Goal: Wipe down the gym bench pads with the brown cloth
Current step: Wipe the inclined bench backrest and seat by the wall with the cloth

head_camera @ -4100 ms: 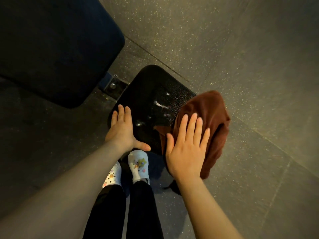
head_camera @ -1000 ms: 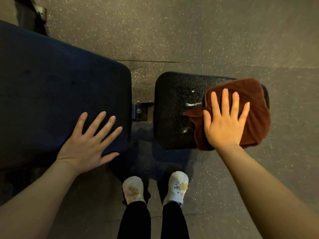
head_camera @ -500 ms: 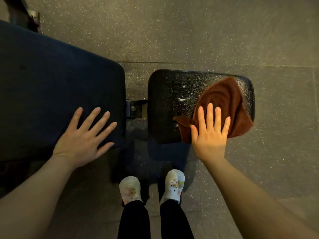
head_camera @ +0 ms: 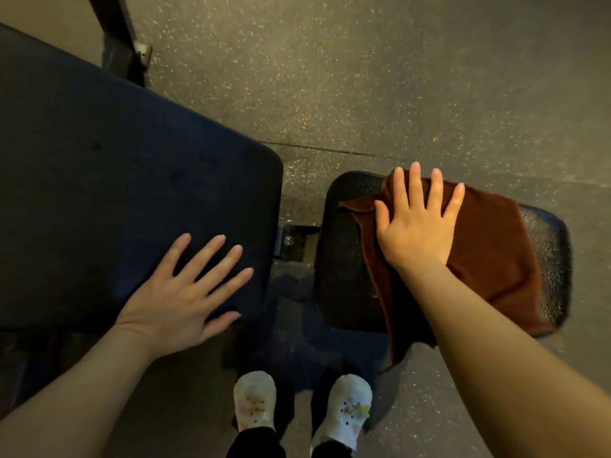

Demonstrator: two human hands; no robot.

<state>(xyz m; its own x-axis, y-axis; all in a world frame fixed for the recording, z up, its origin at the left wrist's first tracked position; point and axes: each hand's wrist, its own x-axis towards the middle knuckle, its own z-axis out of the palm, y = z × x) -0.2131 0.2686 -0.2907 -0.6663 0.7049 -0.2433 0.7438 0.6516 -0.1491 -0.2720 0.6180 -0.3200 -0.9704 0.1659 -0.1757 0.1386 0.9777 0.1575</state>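
1. Speckled rubber gym floor (head_camera: 380, 77), seen from above.
2. The right hand (head_camera: 416, 223) lies flat with straight, spread fingers, pressing the brown cloth (head_camera: 489, 256) onto the small black pad (head_camera: 340, 259); nothing is gripped.
3. The left hand (head_camera: 178, 299) rests flat and splayed on the large dark-blue pad (head_camera: 115, 180).
4. Half a second ago the cloth sat near the pad's right near edge; it has swept far and left, so this pad looks mostly wiped, the blue one likely next.

A dark grey rubber gym floor (head_camera: 380, 77) flecked with pale specks fills the scene, lit dimly and warmly. A thin seam (head_camera: 330, 149) crosses it from left to right. At far left a black metal frame post (head_camera: 114, 31) meets the floor.
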